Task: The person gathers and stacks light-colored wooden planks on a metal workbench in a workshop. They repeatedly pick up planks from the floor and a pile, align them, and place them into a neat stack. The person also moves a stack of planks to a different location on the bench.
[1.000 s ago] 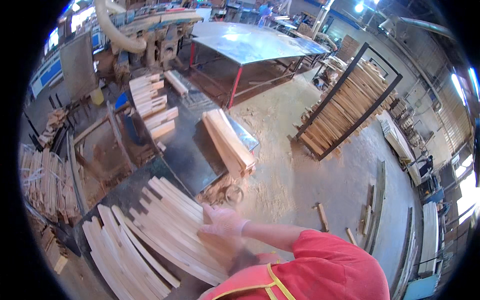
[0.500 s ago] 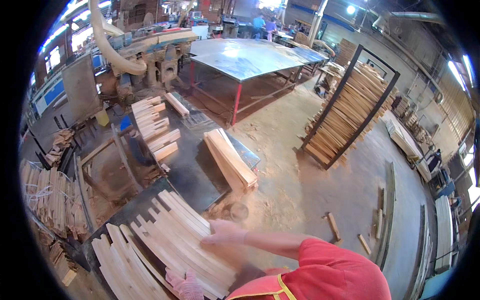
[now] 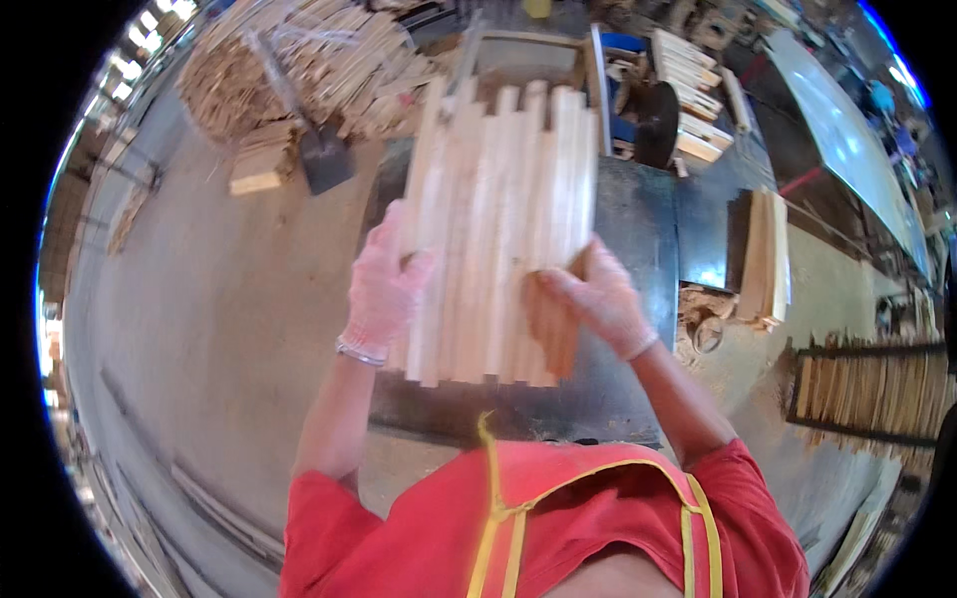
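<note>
Several pale wooden strips [image 3: 493, 239] lie side by side in one bundle, their far ends uneven and their near ends closer to level. My left hand [image 3: 389, 284], in a pinkish-white knit glove, grips the bundle's left edge, thumb on top. Against the right edge, my gloved right hand [image 3: 606, 299] holds on with its thumb over the top face. Beneath is a dark metal tabletop [image 3: 638, 234]. Whether the bundle rests on it or is lifted slightly cannot be told. The fingertips under the strips are hidden.
A shovel [image 3: 324, 159] and a heap of wood offcuts [image 3: 339, 60] are on the floor at far left. Right of the bundle, a stack of boards [image 3: 765, 254] sits on the table's extension. A rack of slats [image 3: 867, 394] stands farther right.
The view has swung left. My hands, before at the far and near edges of the spread strips, now clasp a bundle from both sides, and the strips stand closer together.
</note>
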The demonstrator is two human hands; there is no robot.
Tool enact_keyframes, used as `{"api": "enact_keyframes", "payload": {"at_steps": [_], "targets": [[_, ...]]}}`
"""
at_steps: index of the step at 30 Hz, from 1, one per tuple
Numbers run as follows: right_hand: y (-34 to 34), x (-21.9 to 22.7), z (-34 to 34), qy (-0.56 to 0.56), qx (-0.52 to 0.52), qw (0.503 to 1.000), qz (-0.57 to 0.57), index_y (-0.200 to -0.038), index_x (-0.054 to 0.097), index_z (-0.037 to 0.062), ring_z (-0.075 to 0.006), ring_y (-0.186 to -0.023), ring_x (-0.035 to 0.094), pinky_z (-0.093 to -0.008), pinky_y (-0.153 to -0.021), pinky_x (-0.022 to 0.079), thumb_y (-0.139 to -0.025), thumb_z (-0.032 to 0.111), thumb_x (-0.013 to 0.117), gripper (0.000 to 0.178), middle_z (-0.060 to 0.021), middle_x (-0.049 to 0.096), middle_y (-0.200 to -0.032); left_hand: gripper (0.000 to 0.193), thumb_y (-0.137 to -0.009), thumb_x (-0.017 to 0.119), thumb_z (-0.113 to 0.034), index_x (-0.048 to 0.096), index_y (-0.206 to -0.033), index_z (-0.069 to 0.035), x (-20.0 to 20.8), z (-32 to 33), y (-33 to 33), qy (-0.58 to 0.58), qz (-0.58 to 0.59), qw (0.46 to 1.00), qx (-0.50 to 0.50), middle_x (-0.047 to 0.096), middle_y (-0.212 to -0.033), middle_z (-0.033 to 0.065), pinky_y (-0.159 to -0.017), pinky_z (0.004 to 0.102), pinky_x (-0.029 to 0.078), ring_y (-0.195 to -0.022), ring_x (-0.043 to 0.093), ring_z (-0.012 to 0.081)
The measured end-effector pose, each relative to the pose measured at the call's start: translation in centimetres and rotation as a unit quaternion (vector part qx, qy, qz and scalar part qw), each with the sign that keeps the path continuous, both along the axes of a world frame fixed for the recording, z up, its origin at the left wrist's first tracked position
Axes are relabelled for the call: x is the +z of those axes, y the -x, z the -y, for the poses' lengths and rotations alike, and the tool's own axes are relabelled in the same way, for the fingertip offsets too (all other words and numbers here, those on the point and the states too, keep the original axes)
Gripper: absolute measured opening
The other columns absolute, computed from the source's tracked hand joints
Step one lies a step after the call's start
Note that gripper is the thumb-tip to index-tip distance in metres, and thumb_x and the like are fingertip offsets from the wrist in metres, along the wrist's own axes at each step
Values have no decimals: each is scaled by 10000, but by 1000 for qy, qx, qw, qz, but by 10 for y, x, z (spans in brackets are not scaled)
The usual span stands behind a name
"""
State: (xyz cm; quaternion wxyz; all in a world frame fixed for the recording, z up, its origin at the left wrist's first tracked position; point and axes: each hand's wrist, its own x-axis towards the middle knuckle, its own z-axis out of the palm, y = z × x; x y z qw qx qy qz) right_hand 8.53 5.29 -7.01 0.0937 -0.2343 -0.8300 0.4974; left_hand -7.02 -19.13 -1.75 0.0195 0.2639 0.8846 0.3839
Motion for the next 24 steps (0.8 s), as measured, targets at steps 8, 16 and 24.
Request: {"api": "enact_keyframes", "payload": {"at_steps": [8,16,24], "targets": [[19,-18,26,-153,46,977,139,-1326,584,-17,-413,-1228,624,-482,-1045,500,-907,701,629,832,-275,659,-1263,649,-938,637,-95,449,-1533,82,-89,70,34,-53,160,985,31,435,-1609,265,-1258,440,305,-1504,404,365],[3,-39,48,284,-165,944,41,-1686,287,172,-313,-1358,561,-370,-1121,436,-856,422,722,970,-197,602,-1467,652,-1038,617,-416,523,-1483,52,-98,44,53,7,142,989,34,500,-1558,261,-1180,469,420,-1393,517,420],[-63,-88,25,360,-151,921,-9,-1687,237,86,-318,-1467,480,-357,-1195,363,-852,505,714,1050,-230,494,-1590,621,-1052,599,-361,503,-1499,60,-93,36,59,33,149,988,38,476,-1580,258,-1212,444,380,-1432,476,400]]}}
